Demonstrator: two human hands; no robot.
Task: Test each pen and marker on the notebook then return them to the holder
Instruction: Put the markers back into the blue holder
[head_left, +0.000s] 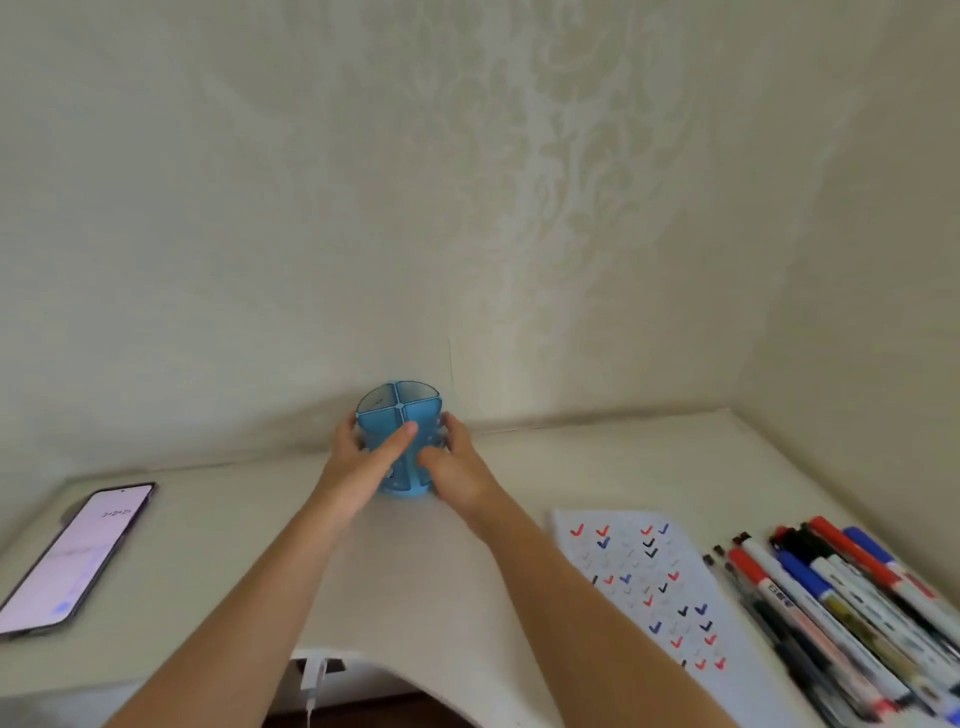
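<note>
- Nearest the camera, a white charger plug with its cable (313, 678) hangs below the front edge of the pale cream counter (405, 571).
- On the counter's near right lies a row of pens and white-barrelled markers with red, blue and black caps (841, 613), side by side and touching, tips pointing away toward the wall.
- Just left of them lies the white notebook page (654, 587), covered with small red, blue and black tick marks.
- On the near left, a dark-framed smartphone with a lit pale screen (72, 558) lies flat, well apart from everything else.
- Two bare forearms reach forward across the middle of the counter.
- The left hand (358, 467) wraps the left side of the round blue plastic pen holder (397, 415), thumb across its front; the right hand (457, 467) presses against its right side. Each grip is closed around the holder.
- The holder stands upright at the back, near the cream patterned wall (467, 208); its four-part top shows no pens.
</note>
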